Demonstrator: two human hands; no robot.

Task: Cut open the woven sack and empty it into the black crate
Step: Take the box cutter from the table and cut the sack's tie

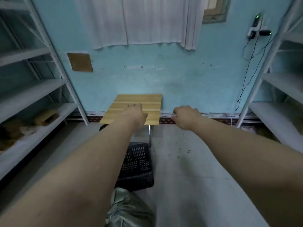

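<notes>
Both the left hand (135, 115) and right hand (186, 116) are curled empty above the black perforated plastic crate (136, 164) and grey woven sack (126, 208).

It was a bare storeroom: grey metal shelving racks (32, 89) lined both sides, cardboard boxes (45, 117) on one shelf.

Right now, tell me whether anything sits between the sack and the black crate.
Nothing visible does. The sack lies on the floor right at the near edge of the black crate, whose open top looks empty.
</notes>
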